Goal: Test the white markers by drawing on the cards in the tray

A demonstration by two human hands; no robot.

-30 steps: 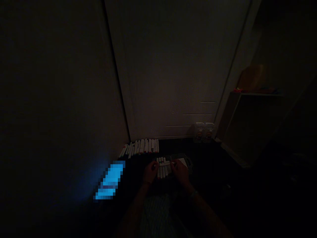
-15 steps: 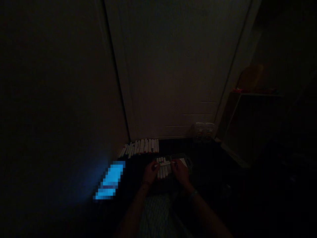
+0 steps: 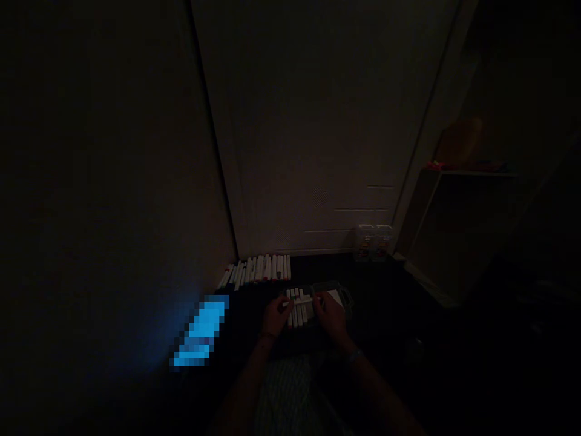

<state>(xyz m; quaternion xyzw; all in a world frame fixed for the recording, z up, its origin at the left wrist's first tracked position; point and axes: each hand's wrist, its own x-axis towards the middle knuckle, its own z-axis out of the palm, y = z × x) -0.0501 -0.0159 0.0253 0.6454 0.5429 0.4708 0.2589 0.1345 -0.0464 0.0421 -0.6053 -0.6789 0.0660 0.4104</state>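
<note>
A white marker (image 3: pixel 303 301) lies crosswise between my hands, above an opened clear plastic case (image 3: pixel 347 298). My left hand (image 3: pixel 276 316) pinches one end of it, and the fingers of my right hand (image 3: pixel 331 315) close on the other end. Beneath the held marker, several white markers (image 3: pixel 297 316) stand side by side in the case's left half. The right half holds a pale sheet (image 3: pixel 336 297), partly covered by my right hand. Dim light hides fine detail at the fingertips.
More white markers (image 3: pixel 258 268) with coloured ends lie in a row at the back left of the dark surface. Two clear cases (image 3: pixel 373 242) stand against the wall. A glowing, blurred screen (image 3: pixel 202 332) is at the left. A cabinet (image 3: pixel 463 230) stands at the right.
Both hands keep almost the same place, with the marker still between them. The picture is slightly darker, and the pattern on the glowing screen differs.
</note>
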